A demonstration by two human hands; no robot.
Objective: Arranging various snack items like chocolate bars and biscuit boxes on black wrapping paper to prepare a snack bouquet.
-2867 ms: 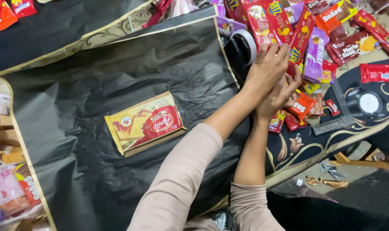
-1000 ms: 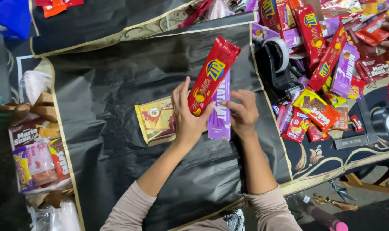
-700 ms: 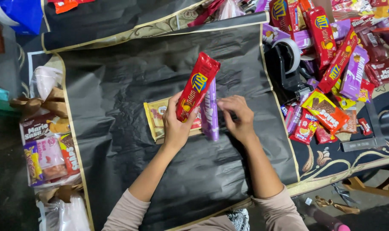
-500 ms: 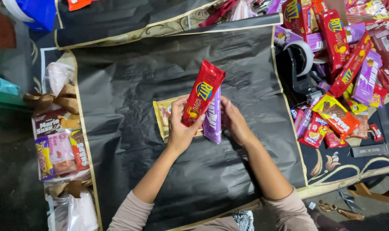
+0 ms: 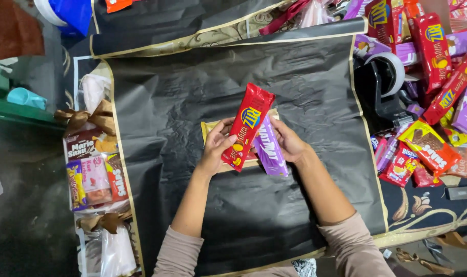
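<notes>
The left hand (image 5: 216,149), nearest the camera, has its fingers curled round the lower half of a long red foil sleeve of crackers (image 5: 247,126), thumb on one edge and fingertips on the other, so the sleeve stands tilted above the middle of the sheet. The right hand (image 5: 289,143) is closed on a slim purple plastic-wrapped biscuit pack (image 5: 270,150), which lies just beside the red sleeve and touches it. Both packs look light and fairly stiff along their length, but the glossy wrappers are likely slippery and the contents brittle, so a grip across the flat middle seems safer than a pinch at the crimped ends. Under them rests a flat golden-yellow snack packet (image 5: 212,129) on the wide black wrapping paper with gold border (image 5: 192,82). Farther off to the right stand a black tape dispenser (image 5: 382,87) and a heap of red and purple snack packs (image 5: 438,61).
</notes>
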